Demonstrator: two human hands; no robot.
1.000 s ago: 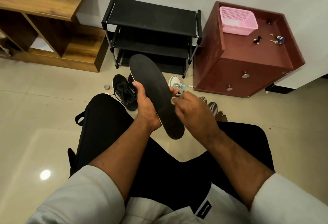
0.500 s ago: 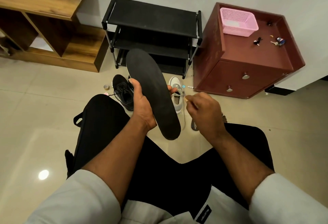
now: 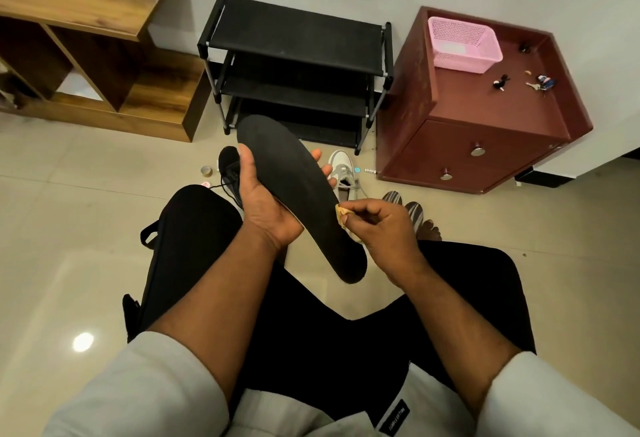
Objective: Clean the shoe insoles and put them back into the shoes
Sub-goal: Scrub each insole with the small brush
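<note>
Cleaning step: flat black foam insole (image 3: 298, 194) was gripped by left hand (image 3: 266, 208), frame centre.
Small tan cloth pad (image 3: 343, 216) was pinched by right hand (image 3: 384, 228); a wipe seemed due next.

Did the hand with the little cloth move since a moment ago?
Yes. The right hand came back in toward the black insole, judged against the red cabinet, and its small tan cloth now touches the insole's edge.

The tiled floor (image 3: 86, 214) carries a black shoe (image 3: 229, 173) and a white shoe (image 3: 343, 169).
</note>
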